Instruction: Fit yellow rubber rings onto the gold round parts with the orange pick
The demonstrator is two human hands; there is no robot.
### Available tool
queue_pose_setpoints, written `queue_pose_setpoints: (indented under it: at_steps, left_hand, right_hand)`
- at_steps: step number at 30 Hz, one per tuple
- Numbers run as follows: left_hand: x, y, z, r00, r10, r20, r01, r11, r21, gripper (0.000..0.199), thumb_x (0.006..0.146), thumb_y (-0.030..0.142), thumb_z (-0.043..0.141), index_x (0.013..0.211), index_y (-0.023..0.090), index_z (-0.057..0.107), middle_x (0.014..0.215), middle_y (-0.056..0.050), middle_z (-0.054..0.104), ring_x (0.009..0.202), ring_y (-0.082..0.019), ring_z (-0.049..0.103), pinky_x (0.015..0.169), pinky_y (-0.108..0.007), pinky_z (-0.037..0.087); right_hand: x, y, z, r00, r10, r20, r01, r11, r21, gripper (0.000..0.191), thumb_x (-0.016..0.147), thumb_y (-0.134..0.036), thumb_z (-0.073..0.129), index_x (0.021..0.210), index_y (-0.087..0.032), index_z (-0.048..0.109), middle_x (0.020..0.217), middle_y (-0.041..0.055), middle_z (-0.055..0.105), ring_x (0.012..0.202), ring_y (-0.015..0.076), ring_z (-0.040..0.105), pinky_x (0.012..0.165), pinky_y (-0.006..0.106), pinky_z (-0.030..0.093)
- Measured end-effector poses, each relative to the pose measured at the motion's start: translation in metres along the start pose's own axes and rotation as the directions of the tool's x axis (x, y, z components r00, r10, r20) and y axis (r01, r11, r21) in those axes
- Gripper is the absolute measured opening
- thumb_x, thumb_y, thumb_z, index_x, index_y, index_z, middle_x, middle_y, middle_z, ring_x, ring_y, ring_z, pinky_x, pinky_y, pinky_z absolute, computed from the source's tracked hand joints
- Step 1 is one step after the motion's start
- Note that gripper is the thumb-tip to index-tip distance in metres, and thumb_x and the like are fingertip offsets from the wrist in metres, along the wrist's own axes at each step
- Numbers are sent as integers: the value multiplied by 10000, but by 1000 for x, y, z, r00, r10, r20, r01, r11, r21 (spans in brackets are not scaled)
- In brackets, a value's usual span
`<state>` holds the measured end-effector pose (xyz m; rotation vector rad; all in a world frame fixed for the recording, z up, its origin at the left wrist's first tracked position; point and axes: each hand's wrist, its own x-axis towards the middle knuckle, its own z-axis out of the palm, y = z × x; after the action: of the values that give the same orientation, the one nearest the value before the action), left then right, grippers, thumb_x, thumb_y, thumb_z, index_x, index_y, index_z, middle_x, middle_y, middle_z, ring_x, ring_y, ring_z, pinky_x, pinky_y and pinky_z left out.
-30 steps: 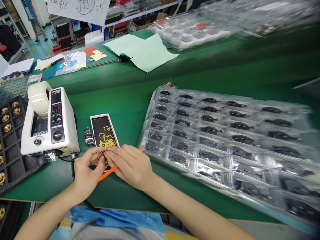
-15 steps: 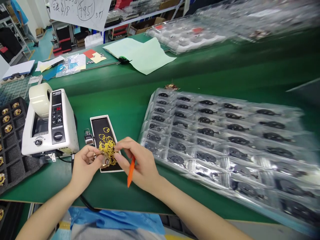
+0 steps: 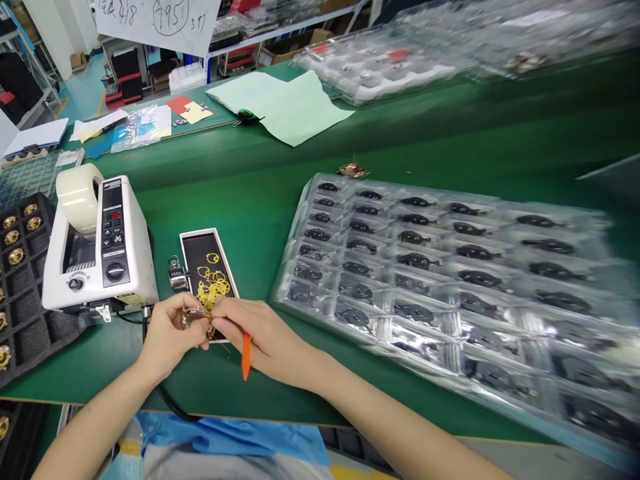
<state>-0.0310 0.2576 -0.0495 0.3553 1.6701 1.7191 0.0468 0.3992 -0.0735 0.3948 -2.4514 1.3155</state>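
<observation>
My left hand is closed round a small shiny gold-coloured metal case, resembling a watch case. My right hand touches the case's right side with thumb and forefinger pressed together; whatever lies between those fingertips is hidden. An orange pointed tool is tucked in the right hand, its tip down towards me. Just beyond both hands lies a white-rimmed shallow box with a dark bottom, holding a tangle of thin yellow rings. My hands cover its near end.
A tape dispenser stands left, beside a black foam tray of gold-coloured pieces. A small metal counter sits by the box. To the right are clear plastic trays of dark parts, with a gold-coloured piece behind them.
My right hand has moved left from the yellow rings to the case in my left hand, bringing the orange tool along. My left hand stays nearly in place.
</observation>
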Motion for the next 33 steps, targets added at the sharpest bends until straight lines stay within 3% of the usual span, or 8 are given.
queue_pose_setpoints:
  at_steps: [5,11,17,19,23,28,31,33]
  left_hand:
    - [1,-2,-1,999,-37,-29,35,999,-36,236,622,253,775,631,144,566,521,60,512,390,-46,462,396,-166,344]
    - [2,-4,-5,1000,-1,25,3,998,-69,276,700,361,768,697,130,618,563,35,527,440,-47,445,423,-175,343]
    - [1,-8,-4,981,196,14,-195,966,168,270,808,316,675,621,143,587,582,42,442,454,-57,408,425,-195,319]
    - [1,-14,-5,895,446,-12,-404,821,404,183,852,225,612,687,150,642,641,21,477,536,-84,480,485,-204,394]
    - [3,-27,-9,551,806,216,-614,215,760,326,908,71,445,1156,183,625,870,-57,576,770,-137,597,656,-232,511]
    - [6,-35,-8,432,805,406,-471,-182,863,437,926,69,412,1349,167,463,868,-76,601,740,-158,617,610,-235,528]
    - [-4,-38,-3,477,806,349,-470,-102,877,452,929,78,405,1364,193,448,972,-105,617,869,-183,642,697,-274,560]
    - [-18,-41,-4,583,793,175,-484,167,859,412,929,134,452,1331,213,489,1129,-135,597,1027,-209,621,821,-329,558]
  right_hand:
    - [0,-1,5,983,181,7,-181,981,67,343,1005,-286,276,673,-230,342,581,-34,425,504,116,403,520,240,324]
    - [2,-2,-9,985,156,66,-163,981,105,232,990,-281,314,779,-229,396,688,-19,505,569,118,429,558,230,355]
    - [2,-3,2,941,337,17,-337,933,131,366,981,-394,291,674,-219,387,592,-18,465,522,117,390,526,254,296]
    - [3,-4,4,892,450,-47,-436,883,172,447,953,-485,335,598,-215,353,534,-32,389,498,107,328,503,259,247]
    - [6,-8,1,847,531,44,-491,747,448,545,863,-636,435,532,-206,377,517,-41,334,501,97,298,494,257,227]
    - [7,-12,1,801,554,227,-518,450,727,498,734,-647,626,624,-192,456,553,-75,328,458,59,201,446,233,163]
    - [8,-13,0,796,555,241,-497,374,783,500,689,-614,693,623,-192,434,563,-84,315,467,49,154,442,229,139]
    - [8,-12,-4,800,568,190,-478,414,774,499,693,-621,688,626,-196,436,543,-87,299,471,56,165,451,231,158]
